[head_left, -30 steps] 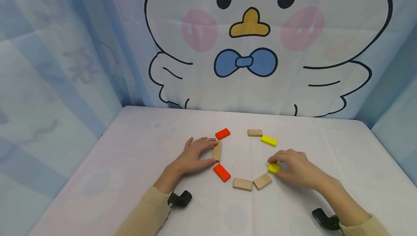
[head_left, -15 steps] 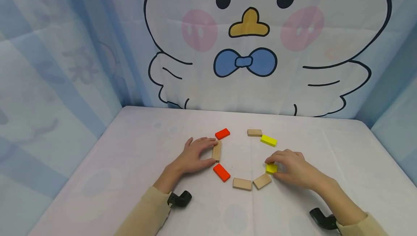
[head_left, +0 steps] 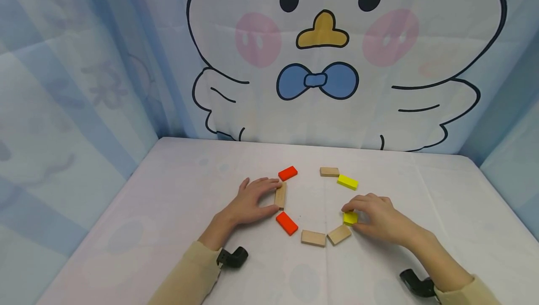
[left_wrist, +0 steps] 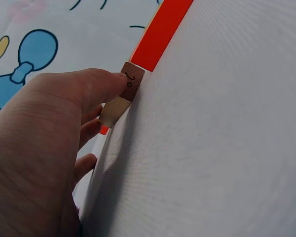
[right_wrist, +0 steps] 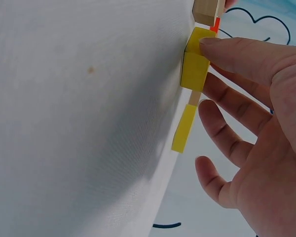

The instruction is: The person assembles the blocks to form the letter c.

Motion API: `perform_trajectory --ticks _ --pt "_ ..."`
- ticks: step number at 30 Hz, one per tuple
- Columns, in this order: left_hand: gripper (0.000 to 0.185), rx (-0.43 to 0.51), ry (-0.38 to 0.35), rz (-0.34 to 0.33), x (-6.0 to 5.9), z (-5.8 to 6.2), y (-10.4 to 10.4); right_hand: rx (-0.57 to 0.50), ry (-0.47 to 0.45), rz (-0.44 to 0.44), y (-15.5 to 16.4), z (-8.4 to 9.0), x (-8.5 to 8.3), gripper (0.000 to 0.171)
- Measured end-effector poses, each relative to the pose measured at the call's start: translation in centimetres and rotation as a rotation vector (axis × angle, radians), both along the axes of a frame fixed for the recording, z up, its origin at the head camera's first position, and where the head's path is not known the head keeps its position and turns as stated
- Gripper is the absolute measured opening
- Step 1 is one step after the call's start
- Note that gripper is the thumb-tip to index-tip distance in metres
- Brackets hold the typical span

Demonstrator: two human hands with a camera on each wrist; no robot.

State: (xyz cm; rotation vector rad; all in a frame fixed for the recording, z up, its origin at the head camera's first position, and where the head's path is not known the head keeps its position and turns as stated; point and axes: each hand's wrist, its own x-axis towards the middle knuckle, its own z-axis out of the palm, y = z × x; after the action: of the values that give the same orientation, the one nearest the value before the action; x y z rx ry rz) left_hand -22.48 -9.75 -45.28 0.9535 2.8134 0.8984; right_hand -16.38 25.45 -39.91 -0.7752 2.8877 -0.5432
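My left hand point(head_left: 248, 203) holds a plain wooden block point(head_left: 280, 196) by its two ends, thumb at the near end and fingers at the far end. In the left wrist view the thumb presses the block's marked end face point(left_wrist: 132, 79). A red block point(head_left: 287, 223) lies just off its near end, and another red block point(head_left: 288, 173) off its far end. On the right, my right hand point(head_left: 381, 218) pinches a yellow block point(head_left: 350, 218) between thumb and fingers. The right wrist view shows this yellow block point(right_wrist: 195, 69) standing on the cloth, close to a wooden block point(right_wrist: 205, 12).
Two wooden blocks point(head_left: 313, 238) point(head_left: 339, 235) lie at the near side of a rough ring of blocks. At its far side are a wooden block point(head_left: 329, 171) and a second yellow block point(head_left: 347, 182). A pale cloth covers the table point(head_left: 189, 169); a printed curtain point(head_left: 324, 122) hangs behind.
My right hand has shifted the yellow block slightly to the left, toward the near wooden block. The left hand has stayed in place on its wooden block.
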Motion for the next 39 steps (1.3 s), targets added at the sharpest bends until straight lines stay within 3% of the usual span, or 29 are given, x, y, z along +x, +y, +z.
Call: perform_trajectory --ticks 13,27,39 --pt "0.061 -0.03 -0.017 0.022 -0.1 -0.1 0.1 -0.007 0.008 -0.006 0.3 0.8 0.0 0.034" --pt "0.06 -0.027 -0.017 0.028 0.0 0.0 0.2 -0.077 0.111 -0.012 0.9 1.8 -0.6 0.032" --pt "0.058 -0.01 -0.002 0.029 0.1 -0.1 0.1 -0.144 0.145 -0.004 -0.9 3.1 -2.9 0.03"
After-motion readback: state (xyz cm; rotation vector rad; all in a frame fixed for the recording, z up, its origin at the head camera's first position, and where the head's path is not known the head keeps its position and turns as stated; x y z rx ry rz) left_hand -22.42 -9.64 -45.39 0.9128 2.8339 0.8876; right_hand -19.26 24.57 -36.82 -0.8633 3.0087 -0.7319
